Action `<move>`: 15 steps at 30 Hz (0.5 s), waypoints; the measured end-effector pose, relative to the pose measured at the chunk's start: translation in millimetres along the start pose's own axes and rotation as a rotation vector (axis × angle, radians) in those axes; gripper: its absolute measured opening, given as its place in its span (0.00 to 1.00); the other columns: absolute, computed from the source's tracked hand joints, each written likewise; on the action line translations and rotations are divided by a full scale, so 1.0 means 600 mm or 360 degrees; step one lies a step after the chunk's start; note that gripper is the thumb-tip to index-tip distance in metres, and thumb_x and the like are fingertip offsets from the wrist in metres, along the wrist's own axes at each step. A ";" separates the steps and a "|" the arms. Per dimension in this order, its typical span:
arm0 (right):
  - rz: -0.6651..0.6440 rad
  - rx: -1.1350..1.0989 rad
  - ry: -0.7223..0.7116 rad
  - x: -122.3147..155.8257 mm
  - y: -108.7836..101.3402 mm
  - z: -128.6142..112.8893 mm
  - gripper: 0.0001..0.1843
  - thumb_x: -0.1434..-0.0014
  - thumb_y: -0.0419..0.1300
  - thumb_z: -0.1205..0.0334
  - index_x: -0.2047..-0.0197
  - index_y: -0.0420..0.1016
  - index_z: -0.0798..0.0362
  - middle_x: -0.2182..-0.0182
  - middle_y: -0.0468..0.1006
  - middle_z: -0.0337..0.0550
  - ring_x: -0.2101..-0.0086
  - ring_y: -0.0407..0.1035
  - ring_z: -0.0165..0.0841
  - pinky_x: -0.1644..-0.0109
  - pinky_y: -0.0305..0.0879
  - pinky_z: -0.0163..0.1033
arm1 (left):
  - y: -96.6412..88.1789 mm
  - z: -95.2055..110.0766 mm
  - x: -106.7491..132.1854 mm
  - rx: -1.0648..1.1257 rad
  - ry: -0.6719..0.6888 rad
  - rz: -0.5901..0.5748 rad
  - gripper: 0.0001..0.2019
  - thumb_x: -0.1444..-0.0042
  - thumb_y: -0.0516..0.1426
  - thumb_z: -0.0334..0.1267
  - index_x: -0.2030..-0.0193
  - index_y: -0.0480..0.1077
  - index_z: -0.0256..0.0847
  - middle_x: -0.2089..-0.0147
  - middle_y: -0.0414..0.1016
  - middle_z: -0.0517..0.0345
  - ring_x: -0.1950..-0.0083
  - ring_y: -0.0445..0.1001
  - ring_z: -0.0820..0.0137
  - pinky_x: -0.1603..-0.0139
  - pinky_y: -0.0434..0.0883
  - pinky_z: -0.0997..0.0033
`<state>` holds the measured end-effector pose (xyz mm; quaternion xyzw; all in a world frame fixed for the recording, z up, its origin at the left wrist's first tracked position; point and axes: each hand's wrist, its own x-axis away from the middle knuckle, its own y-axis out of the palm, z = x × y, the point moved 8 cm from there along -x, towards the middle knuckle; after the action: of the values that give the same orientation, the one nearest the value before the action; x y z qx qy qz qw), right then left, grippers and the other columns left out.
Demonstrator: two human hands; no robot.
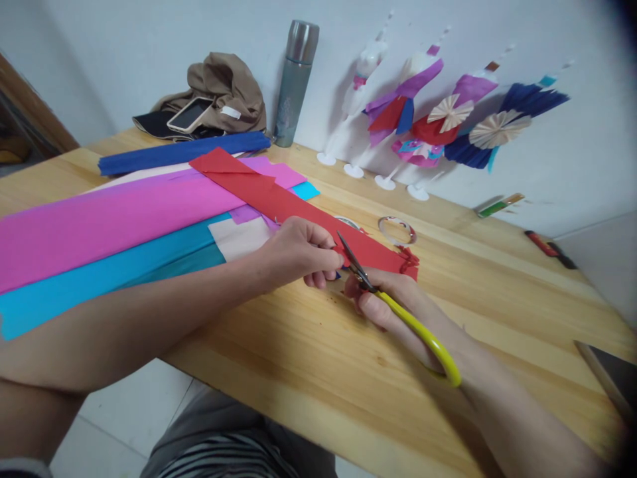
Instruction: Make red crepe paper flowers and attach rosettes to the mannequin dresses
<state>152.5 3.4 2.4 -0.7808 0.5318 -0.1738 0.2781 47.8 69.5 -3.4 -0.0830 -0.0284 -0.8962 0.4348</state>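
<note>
My left hand [306,255] is closed in a pinch on a small red paper piece [341,256]. In my right hand [393,299] is a pair of scissors [423,335] with yellow handles, its dark blades pointing up and left. The blades meet the red piece at my left fingertips; whether they are cutting into it I cannot tell. Just beyond both hands lies a long folded strip of red crepe paper [308,209]. Red scraps [409,259] rest on its right end. A bit of dark blue shows under my left fingers, mostly hidden.
Pink paper [99,219], light blue paper [89,282] and a dark blue roll [184,153] lie left. A tape roll [397,230], a green-handled tool [500,205] and a red-and-black cutter [550,249] lie right. Behind stand a thermos [297,83] and several paper-dressed dolls [428,126].
</note>
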 end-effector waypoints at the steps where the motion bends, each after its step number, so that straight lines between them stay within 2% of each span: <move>1: 0.0004 0.0007 -0.0004 0.000 -0.001 -0.001 0.25 0.36 0.50 0.39 0.71 0.64 0.52 0.77 0.61 0.38 0.76 0.53 0.28 0.74 0.51 0.36 | 0.000 0.000 0.000 0.0000 -0.0009 0.0003 0.11 0.51 0.58 0.25 0.83 0.69 0.34 0.87 0.69 0.60 0.84 0.68 0.78 0.81 0.66 0.82; 9: -0.0015 -0.0007 0.0002 0.000 -0.004 -0.009 0.22 0.35 0.50 0.42 0.62 0.72 0.53 0.77 0.62 0.37 0.77 0.55 0.29 0.73 0.55 0.36 | -0.002 -0.005 -0.001 0.0112 -0.0063 0.0039 0.11 0.50 0.58 0.26 0.82 0.70 0.32 0.85 0.70 0.60 0.83 0.69 0.78 0.82 0.66 0.82; 15: -0.0010 -0.0054 0.0003 0.001 -0.003 -0.003 0.21 0.35 0.50 0.43 0.66 0.69 0.52 0.79 0.61 0.35 0.78 0.55 0.28 0.73 0.55 0.36 | -0.003 -0.006 -0.002 0.0281 -0.0043 0.0025 0.10 0.50 0.58 0.27 0.81 0.71 0.32 0.83 0.72 0.59 0.83 0.70 0.78 0.82 0.65 0.83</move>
<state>152.8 3.1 5.0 -0.7869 0.5325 -0.1664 0.2637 46.6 71.1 -6.8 -0.0565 -0.1126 -0.8856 0.4471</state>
